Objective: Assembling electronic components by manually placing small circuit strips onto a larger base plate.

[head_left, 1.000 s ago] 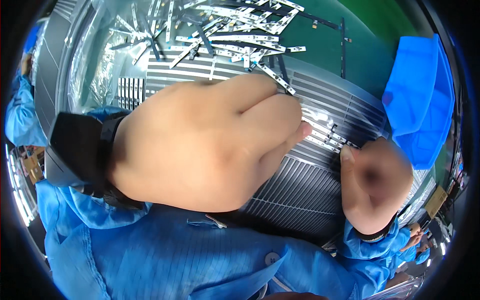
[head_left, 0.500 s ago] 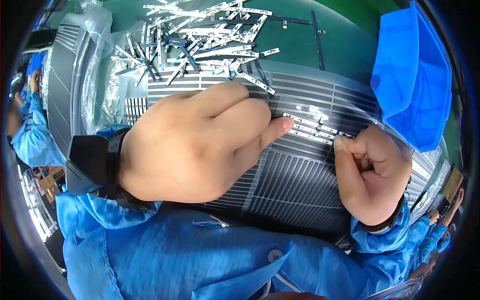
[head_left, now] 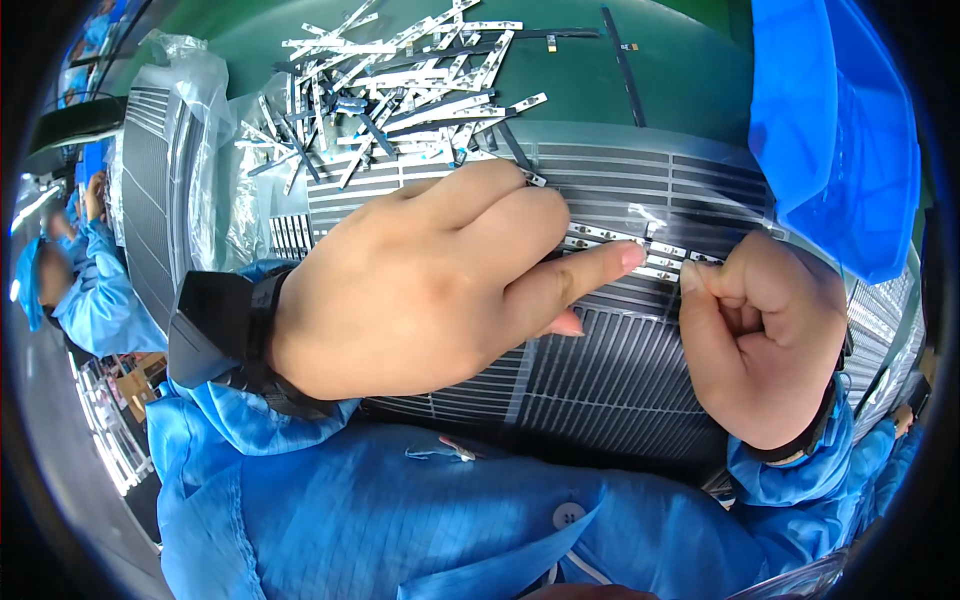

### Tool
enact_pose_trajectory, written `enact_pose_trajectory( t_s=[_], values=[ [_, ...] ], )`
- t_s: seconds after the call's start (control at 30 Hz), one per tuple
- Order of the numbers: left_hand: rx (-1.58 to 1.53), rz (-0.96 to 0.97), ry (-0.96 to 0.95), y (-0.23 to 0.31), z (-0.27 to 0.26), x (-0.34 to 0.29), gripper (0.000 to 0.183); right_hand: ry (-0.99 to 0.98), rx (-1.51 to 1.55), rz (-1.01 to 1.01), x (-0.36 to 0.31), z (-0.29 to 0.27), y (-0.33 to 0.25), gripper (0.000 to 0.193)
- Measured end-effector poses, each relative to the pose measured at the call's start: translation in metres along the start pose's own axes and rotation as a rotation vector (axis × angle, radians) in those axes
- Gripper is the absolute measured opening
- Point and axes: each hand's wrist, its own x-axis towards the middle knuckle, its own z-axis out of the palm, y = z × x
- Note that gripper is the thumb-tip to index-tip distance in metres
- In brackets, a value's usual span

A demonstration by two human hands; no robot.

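Observation:
Several narrow white strips with dark marks (head_left: 598, 232) lie side by side on a black, slotted tray (head_left: 600, 365). Over them reaches my left hand (head_left: 430, 280), its index finger stretched out and the tip on or just above the strips near their right part. The thumb tip shows apart, lower down, and the other fingers are curled; I see nothing held there. My right hand (head_left: 765, 335) is closed in a pinch at the strips' right end, with thumb and index finger on the end of a white strip (head_left: 705, 258). The pinched end itself is mostly covered.
A loose heap of white and black strips (head_left: 400, 95) lies on the green tabletop (head_left: 690, 100) beyond the tray. At the right stands a blue bin (head_left: 840, 150). Plastic wrapping and another ridged black tray (head_left: 150, 170) are at the left. A co-worker in blue (head_left: 95, 300) sits farther left.
My left index finger has moved right along the strips, and its thumb tip now shows below. My right hand keeps its pinch at their right end. The whole view has shifted slightly.

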Motion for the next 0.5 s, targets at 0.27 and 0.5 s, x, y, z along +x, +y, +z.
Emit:
enact_pose_trajectory(
  t_s=[0.27, 0.5],
  values=[
    [-0.091, -0.036, -0.022, 0.0, -0.0068, 0.0056, 0.055, 0.003, 0.004, -0.013, -0.0008, -0.0028, 0.0013, 0.025],
    [-0.096, -0.039, -0.031, -0.0016, -0.0094, 0.0058, 0.052, -0.003, -0.02, -0.002, -0.001, -0.004, -0.0004, 0.024]
  ],
)
